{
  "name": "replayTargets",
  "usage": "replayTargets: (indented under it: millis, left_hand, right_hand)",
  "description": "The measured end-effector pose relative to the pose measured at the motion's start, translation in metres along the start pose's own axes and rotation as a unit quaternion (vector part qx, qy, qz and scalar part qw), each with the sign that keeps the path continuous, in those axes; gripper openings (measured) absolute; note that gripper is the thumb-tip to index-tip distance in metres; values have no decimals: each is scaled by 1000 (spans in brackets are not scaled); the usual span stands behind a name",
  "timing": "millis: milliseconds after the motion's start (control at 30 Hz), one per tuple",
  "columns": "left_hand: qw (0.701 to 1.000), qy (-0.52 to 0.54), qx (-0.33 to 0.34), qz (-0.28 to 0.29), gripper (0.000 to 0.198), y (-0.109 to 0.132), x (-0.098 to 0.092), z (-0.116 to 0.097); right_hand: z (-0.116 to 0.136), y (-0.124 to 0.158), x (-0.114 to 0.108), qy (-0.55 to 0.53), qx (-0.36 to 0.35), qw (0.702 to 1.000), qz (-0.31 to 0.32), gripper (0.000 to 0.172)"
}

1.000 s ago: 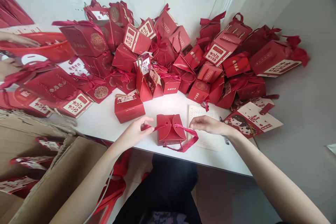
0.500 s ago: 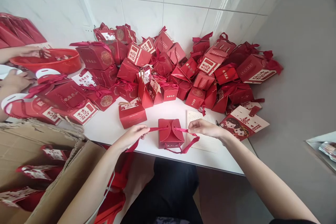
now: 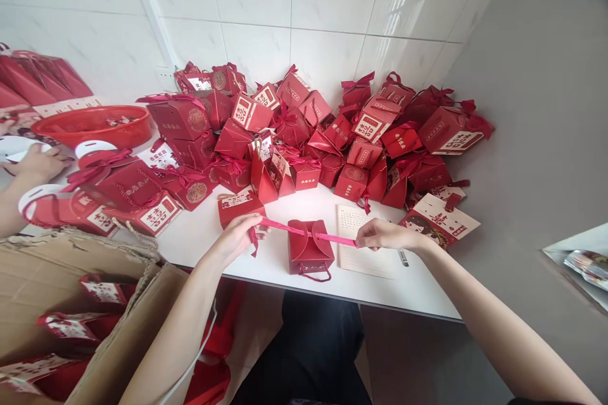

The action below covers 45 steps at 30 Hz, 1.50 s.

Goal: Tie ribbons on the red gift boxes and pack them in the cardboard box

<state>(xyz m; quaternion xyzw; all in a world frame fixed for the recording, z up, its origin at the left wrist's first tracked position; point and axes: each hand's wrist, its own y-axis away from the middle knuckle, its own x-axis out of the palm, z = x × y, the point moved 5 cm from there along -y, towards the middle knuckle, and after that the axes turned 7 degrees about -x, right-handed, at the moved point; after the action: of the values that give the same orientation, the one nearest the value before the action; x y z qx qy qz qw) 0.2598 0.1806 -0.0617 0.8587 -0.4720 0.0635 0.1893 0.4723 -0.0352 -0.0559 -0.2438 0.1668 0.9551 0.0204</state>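
A small red gift box (image 3: 310, 259) with curved top flaps and a cord handle stands on the white table near its front edge. Through the box's top runs a red ribbon (image 3: 285, 226), stretched out to both sides. My left hand (image 3: 240, 234) is closed on the ribbon's left end, a short tail hanging below the fingers. On the right, my right hand (image 3: 380, 235) pinches the other end, above a notepad (image 3: 363, 259) with handwriting. Behind my left hand sits another red box (image 3: 241, 205), partly hidden.
Many red gift boxes (image 3: 289, 120) are piled along the tiled wall. To the left are a red basin (image 3: 95, 128), a co-worker's hand (image 3: 40, 161) and a cardboard carton (image 3: 118, 310) holding red boxes. A marker (image 3: 403, 258) lies right of the notepad; a grey panel (image 3: 517, 158) bounds the right.
Both my hands have moved outward, and the ribbon is now pulled tauter and straighter across the box. Its loose right-hand loop is gone. The co-worker's upper hand has left the basin.
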Motion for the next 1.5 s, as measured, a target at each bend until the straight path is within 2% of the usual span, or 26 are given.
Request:
replayTargets:
  millis: [133, 267, 433, 600, 733, 900, 967, 1100, 1233, 1333, 1433, 1500]
  left_hand:
    - [1000, -16, -8, -2, 18, 0, -1, -5]
    - [1000, -2, 23, -9, 19, -2, -5, -14]
    - [998, 19, 44, -32, 18, -1, -7, -25]
    - [996, 38, 68, -51, 16, 3, -6, -39]
    - [995, 8, 92, -31, 16, 6, -5, -51]
    - [994, -8, 109, -13, 19, 10, 0, -63]
    - [994, -7, 110, -3, 22, 10, 5, -68]
    - [992, -1, 115, 51, 26, 13, 23, -79]
    - [985, 4, 136, 109, 22, 18, 45, -94]
    - [978, 18, 149, 142, 21, 19, 63, -104]
    - [980, 45, 146, 131, 22, 16, 77, -111]
    - [981, 64, 143, 118, 33, 13, 84, -114]
  right_hand:
    - [1, 12, -10, 46, -6, 999, 1, 28]
    - [5, 18, -17, 57, -27, 998, -10, 24]
    - [9, 24, -30, 35, -26, 996, -82, 17]
    - [19, 36, -49, 52, -39, 985, -161, 18]
    - [26, 45, -56, 33, -15, 982, -185, 25]
    - [36, 51, -57, -54, -29, 971, -230, 34]
    - [40, 50, -55, -117, -53, 959, -251, 35]
    - [56, 42, -48, -245, -126, 916, -290, 34]
    - [79, 29, -39, -321, -180, 881, -296, 33]
    - [98, 20, -32, -362, -217, 862, -282, 29]
    - [116, 11, -23, -389, -248, 854, -240, 24]
    - [124, 6, -18, -405, -273, 848, -204, 26]
